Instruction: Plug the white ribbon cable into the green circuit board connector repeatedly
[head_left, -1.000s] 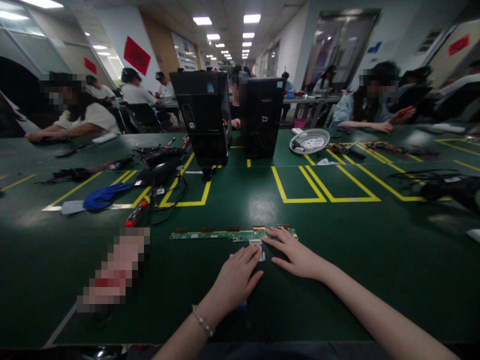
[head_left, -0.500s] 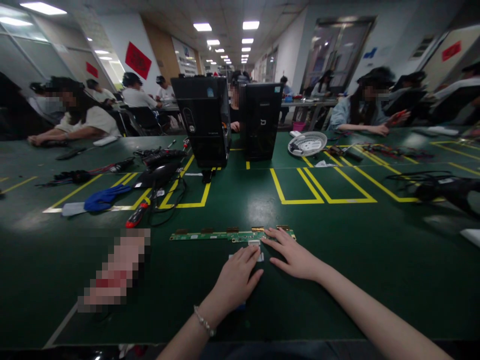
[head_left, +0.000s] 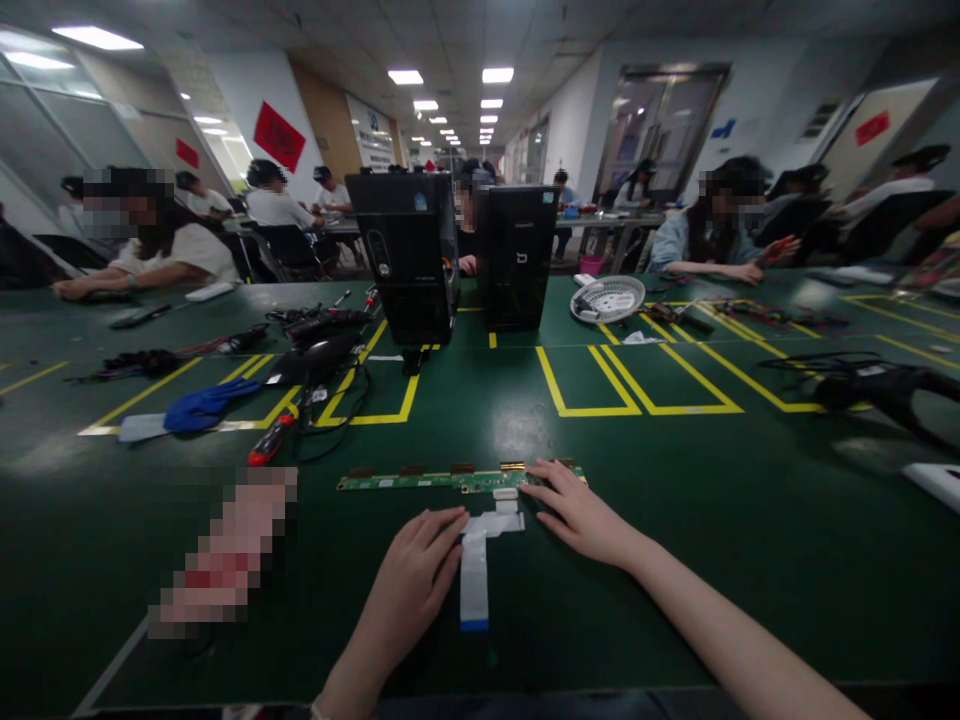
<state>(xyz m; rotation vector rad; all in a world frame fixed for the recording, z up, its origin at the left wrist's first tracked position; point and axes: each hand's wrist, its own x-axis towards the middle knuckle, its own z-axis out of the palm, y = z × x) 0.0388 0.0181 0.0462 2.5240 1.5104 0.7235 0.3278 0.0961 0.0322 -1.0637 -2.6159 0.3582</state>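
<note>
Sliding back toward lower centre, left hand [head_left: 411, 580] lies flat, empty, uncovering white ribbon cable [head_left: 475, 560]. Right hand [head_left: 577, 515] presses spread fingers on circuit strip [head_left: 420, 481] at mid-frame on bench [head_left: 750, 540].

Dim, wide-angle view bent at the edges; ceiling panels [head_left: 406, 77] glare, sheen on the green table [head_left: 675, 480].

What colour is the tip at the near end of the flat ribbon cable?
Blue, on the white flat ribbon cable; head view.
</note>
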